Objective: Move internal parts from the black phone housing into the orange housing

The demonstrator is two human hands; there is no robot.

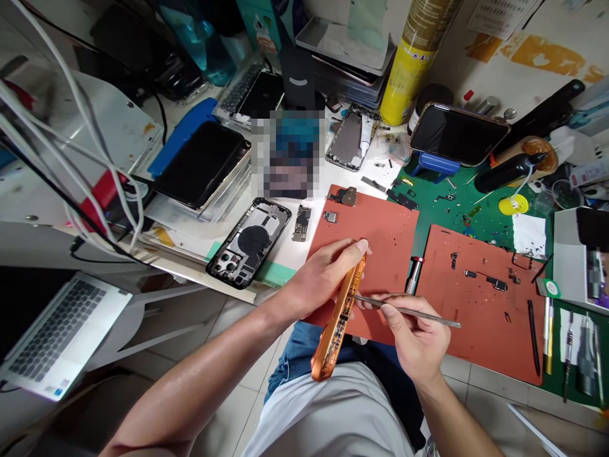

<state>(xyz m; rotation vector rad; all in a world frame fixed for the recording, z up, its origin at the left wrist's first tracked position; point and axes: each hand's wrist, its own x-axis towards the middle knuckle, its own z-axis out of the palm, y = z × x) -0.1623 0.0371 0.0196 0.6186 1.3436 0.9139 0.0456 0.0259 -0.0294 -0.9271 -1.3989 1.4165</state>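
My left hand (335, 266) is closed round an orange phone housing (339, 330), tilted nearly edge-on with small parts showing along its inner side. Slim metal tweezers (423, 313) are pinched in my right hand (416, 336), and their tip reaches the inside of the housing. What the tip touches is too small to make out. Both hands are over the front of a red-brown mat (371, 228). Just right of them lies a screwdriver (415, 276). Beyond the left wrist rests a black-framed phone housing (250, 242), beside a small circuit board (301, 223).
A second red-brown mat (480, 324) holds several tiny parts and a black stick (533, 337). Behind stand a propped phone (459, 133) and a yellow spray can (412, 70). To the left are a dark phone screen (202, 165), white cables (90, 127) and a laptop (57, 343).
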